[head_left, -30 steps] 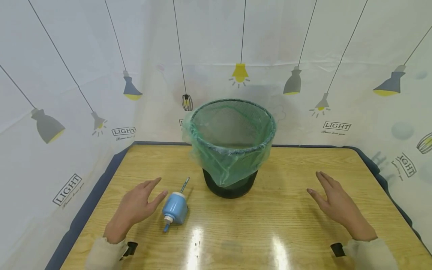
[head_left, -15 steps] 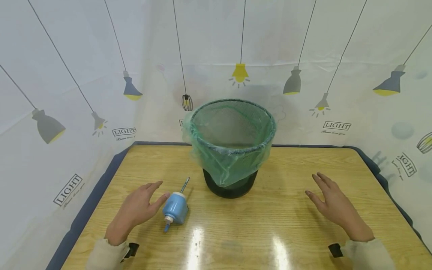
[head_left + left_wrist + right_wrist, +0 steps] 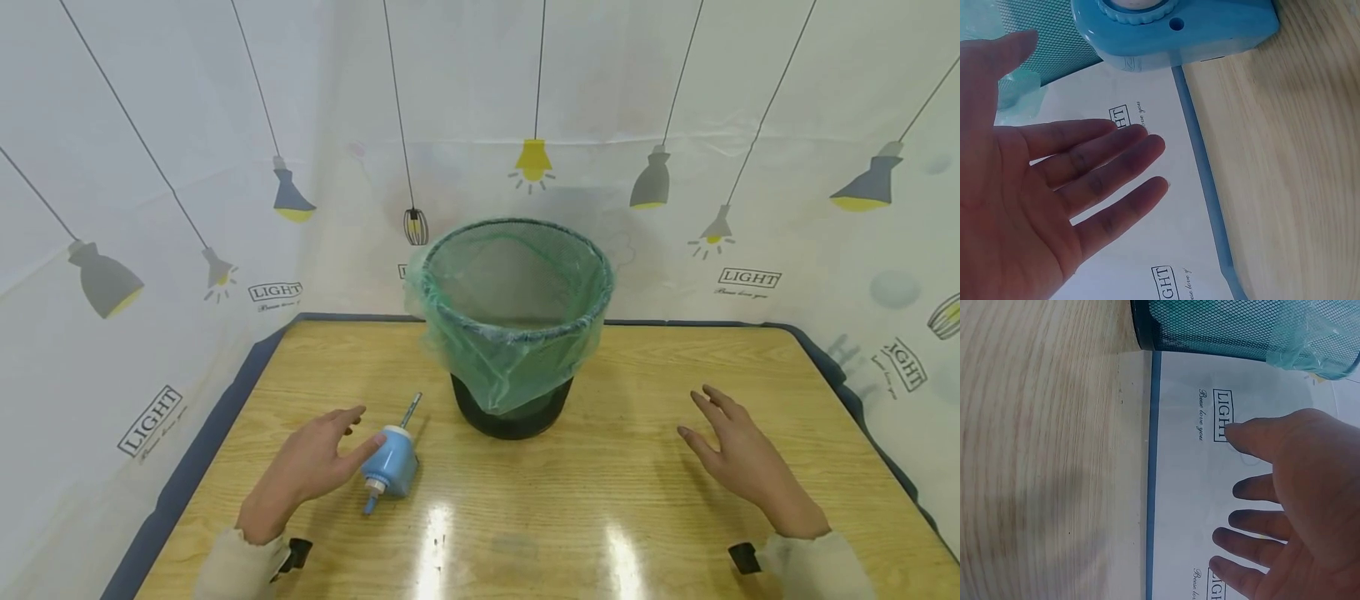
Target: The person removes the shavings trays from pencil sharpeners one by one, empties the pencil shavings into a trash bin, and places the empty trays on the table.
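Observation:
A blue pencil sharpener (image 3: 392,463), seemingly of the hand-crank kind, stands on the table left of centre, with a thin patterned pencil (image 3: 410,410) sticking out of its far end. My left hand (image 3: 311,458) is just left of it, fingers spread, its thumb tip overlapping the blue body in the head view. In the left wrist view the palm faces the camera and holds nothing, with the sharpener (image 3: 1179,31) above the fingers. Over the right side of the table, my right hand (image 3: 742,454) hovers with relaxed fingers and nothing in them.
A dark mesh waste bin (image 3: 513,425) lined with a green plastic bag (image 3: 510,367) stands at the middle back of the wooden table (image 3: 517,517). White curtains (image 3: 465,100) printed with lamps hang around the table's back and sides.
My left hand has shifted slightly right, its thumb now over the sharpener's body in view. My right hand has drifted a little left. The sharpener and bin stay put.

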A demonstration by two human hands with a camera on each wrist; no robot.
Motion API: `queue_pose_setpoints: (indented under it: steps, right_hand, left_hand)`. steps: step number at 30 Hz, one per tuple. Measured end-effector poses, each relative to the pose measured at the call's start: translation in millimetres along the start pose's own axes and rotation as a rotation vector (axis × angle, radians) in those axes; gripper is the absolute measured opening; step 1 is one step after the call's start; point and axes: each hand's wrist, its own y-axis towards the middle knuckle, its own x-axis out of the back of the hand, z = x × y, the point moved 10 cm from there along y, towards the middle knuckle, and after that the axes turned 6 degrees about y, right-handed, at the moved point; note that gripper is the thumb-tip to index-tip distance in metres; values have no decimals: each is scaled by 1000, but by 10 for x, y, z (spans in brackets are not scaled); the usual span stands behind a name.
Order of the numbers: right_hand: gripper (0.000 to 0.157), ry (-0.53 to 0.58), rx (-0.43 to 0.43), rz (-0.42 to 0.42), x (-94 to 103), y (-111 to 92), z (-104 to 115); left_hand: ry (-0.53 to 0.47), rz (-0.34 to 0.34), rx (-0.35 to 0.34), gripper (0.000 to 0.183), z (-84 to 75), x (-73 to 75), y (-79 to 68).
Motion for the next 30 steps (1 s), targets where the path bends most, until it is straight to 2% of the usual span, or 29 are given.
queue_pose_setpoints:
  steps: [16, 24, 30]
  right_hand:
    - [63, 6, 4, 2, -38, -3, 2]
    - [61, 4, 29, -27, -22, -15, 29]
    - [64, 25, -11, 14, -57, -14, -1]
  left_hand:
    - [-51, 72, -19, 76, -89, -132, 35]
    - [-60, 81, -21, 78, -107, -189, 37]
    - [-74, 92, -21, 79, -132, -231, 38]
